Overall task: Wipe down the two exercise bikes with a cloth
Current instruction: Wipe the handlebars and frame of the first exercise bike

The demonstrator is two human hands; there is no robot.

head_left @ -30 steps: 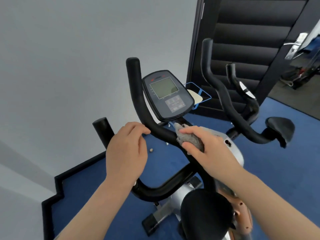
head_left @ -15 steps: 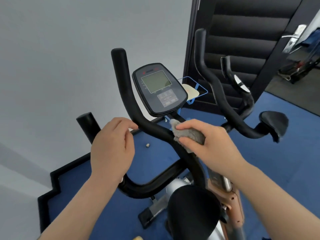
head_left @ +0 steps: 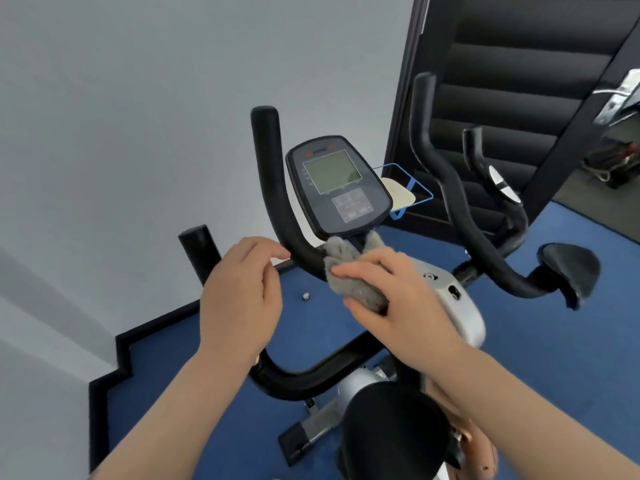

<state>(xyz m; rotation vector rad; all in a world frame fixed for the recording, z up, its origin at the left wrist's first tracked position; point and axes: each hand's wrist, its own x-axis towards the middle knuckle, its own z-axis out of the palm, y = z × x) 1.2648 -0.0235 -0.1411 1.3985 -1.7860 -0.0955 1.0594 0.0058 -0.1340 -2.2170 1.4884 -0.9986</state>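
Observation:
The near exercise bike has black curved handlebars [head_left: 277, 188], a dark console [head_left: 337, 187] with a grey screen, and a black saddle [head_left: 394, 431] at the bottom. My right hand [head_left: 398, 303] grips a grey cloth [head_left: 349, 275] wrapped round the handlebar just under the console. My left hand [head_left: 239, 299] hovers over the left side of the bar with curled fingers, holding nothing. The second bike stands behind to the right, showing its black handlebars [head_left: 450, 188] and saddle [head_left: 568, 268].
A grey wall [head_left: 138, 133] runs along the left, close to the handlebars. A black padded panel [head_left: 519, 81] stands behind the bikes. Blue carpet [head_left: 554, 358] covers the floor, with a small object [head_left: 306, 296] lying on it and a blue wire holder [head_left: 408, 188] behind the console.
My right hand has slid the cloth up along the handlebar toward the console's base. My left hand stayed beside the bar.

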